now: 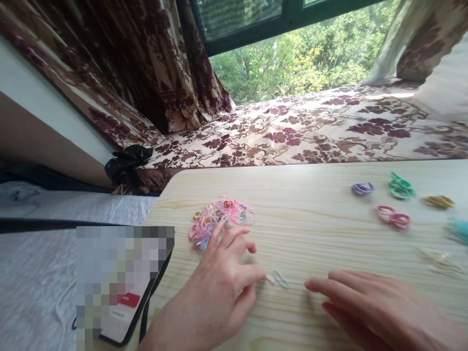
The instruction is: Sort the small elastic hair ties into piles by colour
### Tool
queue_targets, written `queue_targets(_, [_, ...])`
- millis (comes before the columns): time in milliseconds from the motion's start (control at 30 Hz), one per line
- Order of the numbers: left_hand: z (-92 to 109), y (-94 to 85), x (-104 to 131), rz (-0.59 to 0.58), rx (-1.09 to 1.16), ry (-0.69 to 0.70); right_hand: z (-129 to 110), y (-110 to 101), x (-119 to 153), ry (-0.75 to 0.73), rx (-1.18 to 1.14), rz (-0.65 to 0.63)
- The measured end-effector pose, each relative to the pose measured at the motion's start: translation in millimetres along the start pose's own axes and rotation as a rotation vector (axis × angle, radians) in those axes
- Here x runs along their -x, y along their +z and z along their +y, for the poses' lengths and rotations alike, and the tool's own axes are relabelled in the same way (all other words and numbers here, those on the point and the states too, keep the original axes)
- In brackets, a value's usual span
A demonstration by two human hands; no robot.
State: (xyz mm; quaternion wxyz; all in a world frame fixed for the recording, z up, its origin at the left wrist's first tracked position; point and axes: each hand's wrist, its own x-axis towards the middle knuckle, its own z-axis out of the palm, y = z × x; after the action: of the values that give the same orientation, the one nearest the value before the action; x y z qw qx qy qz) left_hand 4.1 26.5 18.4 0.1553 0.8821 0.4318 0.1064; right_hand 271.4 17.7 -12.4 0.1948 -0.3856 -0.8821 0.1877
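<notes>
My left hand (226,278) reaches to a mixed pile of small coloured hair ties (223,214), its fingers spread over the near edge. Close to its thumb side lie a pale green hair tie (281,279) and a small pink one (270,280). My right hand (380,304) hovers low over the table at the right, fingers stretched out, with nothing seen in it. Beyond it are sorted groups of ties: purple (362,188), green (401,187), pink (393,217), mustard (439,201), light blue (458,229) and cream (441,262).
The light wooden table (310,195) ends at a window ledge covered in floral cloth (292,131). A phone (126,302), partly blurred out, stands at the left edge on a dark holder. Behind it are a bed (36,273) and a black plastic bag (127,163).
</notes>
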Motion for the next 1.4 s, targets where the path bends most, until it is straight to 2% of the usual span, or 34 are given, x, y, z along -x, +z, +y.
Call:
queue_targets(200, [0,0.8,2,0.026,-0.026,0.002,-16,6,-11,-0.165,0.268,0.055])
queue_targets(333, [-3,0.3,1,0.067,-0.057,0.017,-23,5,-12,-0.198,0.34,0.045])
queue_targets(500, [-15,0.6,0,0.272,-0.198,-0.073,-15,-10,-11,-0.137,0.293,0.034])
queue_targets(667, [-18,0.2,-3,0.437,-0.245,-0.059,2,-29,-6,0.017,0.218,0.094])
queue_targets(800, [-18,-0.3,-4,0.465,-0.232,-0.037,6,-24,-5,0.089,0.128,0.057])
queue_targets(933, [-20,0.6,-5,0.501,-0.216,-0.007,2,-13,-10,0.171,0.078,-0.021])
queue_targets(1033, [-20,1.6,-7,0.507,-0.21,0.008,-1,-10,-13,0.202,0.07,-0.026])
queue_targets(1200, [-19,2.4,-8,0.505,-0.203,0.007,-4,-9,-15,0.191,0.066,0.005])
queue_targets(1400, [-19,2.9,-7,0.519,-0.2,0.022,-7,-5,-14,0.141,0.182,0.035])
